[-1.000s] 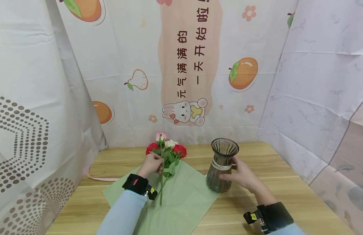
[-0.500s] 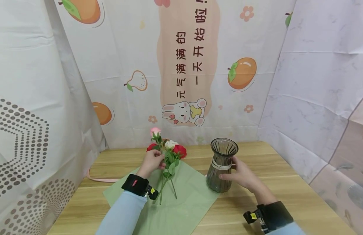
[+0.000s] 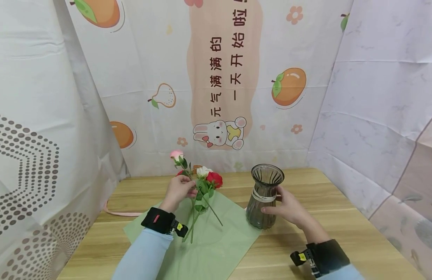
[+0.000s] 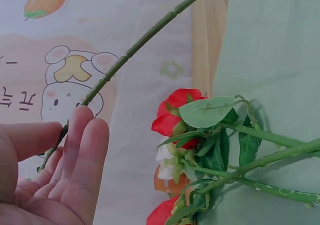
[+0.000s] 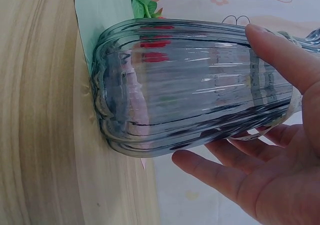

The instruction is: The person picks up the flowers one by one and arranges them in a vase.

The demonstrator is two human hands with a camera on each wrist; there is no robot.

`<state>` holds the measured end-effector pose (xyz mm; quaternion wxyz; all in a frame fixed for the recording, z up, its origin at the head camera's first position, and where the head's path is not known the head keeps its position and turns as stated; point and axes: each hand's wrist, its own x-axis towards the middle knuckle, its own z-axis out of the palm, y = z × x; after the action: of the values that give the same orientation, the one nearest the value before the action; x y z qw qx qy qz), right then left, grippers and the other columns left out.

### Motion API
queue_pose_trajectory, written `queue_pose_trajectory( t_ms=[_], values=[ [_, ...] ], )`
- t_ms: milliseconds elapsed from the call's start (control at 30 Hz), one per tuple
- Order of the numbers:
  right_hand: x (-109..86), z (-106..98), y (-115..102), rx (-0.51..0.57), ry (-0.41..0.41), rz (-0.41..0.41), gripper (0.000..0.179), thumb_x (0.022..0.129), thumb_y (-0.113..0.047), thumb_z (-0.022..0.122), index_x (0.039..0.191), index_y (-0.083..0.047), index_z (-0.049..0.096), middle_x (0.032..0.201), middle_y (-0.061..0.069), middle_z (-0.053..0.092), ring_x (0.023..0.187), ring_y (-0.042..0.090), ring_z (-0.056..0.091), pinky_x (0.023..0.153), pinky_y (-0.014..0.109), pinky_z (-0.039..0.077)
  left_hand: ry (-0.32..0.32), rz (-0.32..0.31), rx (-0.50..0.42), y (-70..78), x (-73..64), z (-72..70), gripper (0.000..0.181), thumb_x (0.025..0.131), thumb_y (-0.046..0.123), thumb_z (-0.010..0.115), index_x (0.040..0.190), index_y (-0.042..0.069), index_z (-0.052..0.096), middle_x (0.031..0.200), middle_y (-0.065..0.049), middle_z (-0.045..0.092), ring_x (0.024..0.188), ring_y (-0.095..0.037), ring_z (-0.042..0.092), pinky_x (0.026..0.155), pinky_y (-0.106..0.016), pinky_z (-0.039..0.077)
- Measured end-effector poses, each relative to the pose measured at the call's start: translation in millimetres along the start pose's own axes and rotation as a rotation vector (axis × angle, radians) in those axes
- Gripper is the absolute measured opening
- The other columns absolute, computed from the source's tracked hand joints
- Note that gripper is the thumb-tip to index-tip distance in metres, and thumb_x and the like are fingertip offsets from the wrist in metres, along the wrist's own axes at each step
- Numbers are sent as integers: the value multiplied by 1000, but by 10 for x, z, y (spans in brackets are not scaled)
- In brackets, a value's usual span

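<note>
Vase looks upright, right hand gripping its side. Left of the vase, left hand pinches the pink rose by its stem; other flowers lie partly on green paper, also left of the vase. Likely risks: fingertip pinch could let the stem twist; its slanted lower end could snag leaves; a knock could tip the vase.

The head view looks forward and down over the worktop, far enough back to take in left grip, right grip and vase. The left wrist view sits close to its grip — turned sideways, paper to the right. The right wrist view — turned oppositely — crowds the vase. Both wrist views share paper and curtain.
</note>
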<state>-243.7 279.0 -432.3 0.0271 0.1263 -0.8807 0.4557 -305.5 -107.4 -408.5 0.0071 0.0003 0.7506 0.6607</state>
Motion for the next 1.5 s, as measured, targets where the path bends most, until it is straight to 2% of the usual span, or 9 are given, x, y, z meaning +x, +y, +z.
queue_pose_trajectory(
  t_ms=[267,500,700,767,933,1033,1233,1400,1500],
  values=[
    [-5,2,-1,5,2,1,90,80,-30,87,149,-3,36,144,25,51,131,52,50,102,64,47,7,15,-42,-9,-30,-64,30,103,13,60,125,-7,58,101,-19,72,77,-16,75,76,-34,62],
    [-19,-4,-23,-5,6,12,91,80,-32,87,150,-3,36,145,25,51,132,50,52,103,64,47,27,14,-76,-27,-76,-141,29,104,15,59,125,-5,59,103,-18,71,82,-17,75,83,-37,61],
    [-15,-5,-12,8,2,14,91,80,-31,87,150,-3,36,145,24,51,132,51,51,102,64,47,51,36,-74,43,-99,-174,29,103,16,60,123,-5,60,106,-20,70,83,-16,74,80,-32,62],
    [-8,-3,8,9,2,17,91,80,-32,88,150,-4,36,145,24,51,132,51,51,103,64,47,61,52,-76,74,-95,-172,27,103,15,61,122,-5,61,105,-21,71,85,-19,75,79,-31,62],
    [9,1,39,-1,0,15,92,80,-34,87,150,-4,36,146,25,50,132,52,50,103,65,46,80,108,-87,198,-97,-141,25,102,14,61,119,-4,62,99,-18,74,88,-25,76,80,-34,62],
    [9,2,37,-4,1,8,93,80,-33,87,151,-4,35,146,26,50,132,52,50,103,65,45,83,139,-104,301,-109,-118,24,102,13,62,118,-4,62,98,-15,74,86,-22,76,80,-34,62],
    [7,-1,47,-1,9,13,95,78,-34,88,152,-7,35,147,25,50,132,52,51,104,66,44,96,195,-102,533,-129,-66,25,102,15,62,118,-4,61,102,-22,74,80,-17,76,80,-37,62],
    [12,-6,49,-6,8,22,96,79,-35,88,153,-7,34,149,25,48,133,51,50,105,66,44,107,217,-99,709,-119,-25,25,102,19,63,118,-1,62,102,-19,74,89,-23,76,82,-35,62],
    [11,-7,42,-13,7,25,96,79,-36,88,153,-7,34,149,25,48,134,51,49,105,66,43,111,227,-120,809,-102,4,26,102,21,63,118,0,62,103,-17,74,90,-23,76,84,-34,61]
  ],
)
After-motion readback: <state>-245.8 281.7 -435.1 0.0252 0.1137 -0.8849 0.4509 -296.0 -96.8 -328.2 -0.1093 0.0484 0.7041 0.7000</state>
